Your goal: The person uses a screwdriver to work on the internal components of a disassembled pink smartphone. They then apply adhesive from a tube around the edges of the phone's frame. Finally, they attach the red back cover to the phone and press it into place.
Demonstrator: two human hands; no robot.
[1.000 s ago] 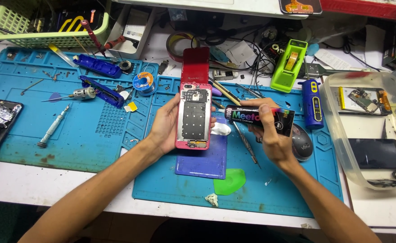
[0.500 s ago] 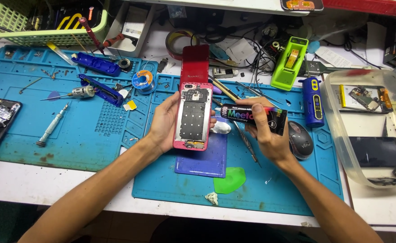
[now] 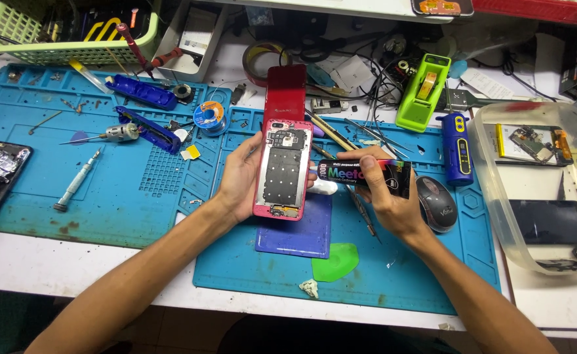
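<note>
Head view: in the middle of the frame the left hand [image 3: 239, 176] holds an open pink phone [image 3: 283, 169] by its edge, over the blue mat [image 3: 124, 190]. The right hand [image 3: 387, 193] is wrapped around a black tube [image 3: 364, 176] — its tip seems to touch the phone's right edge. A mouse [image 3: 437, 203] sits just right.
</note>
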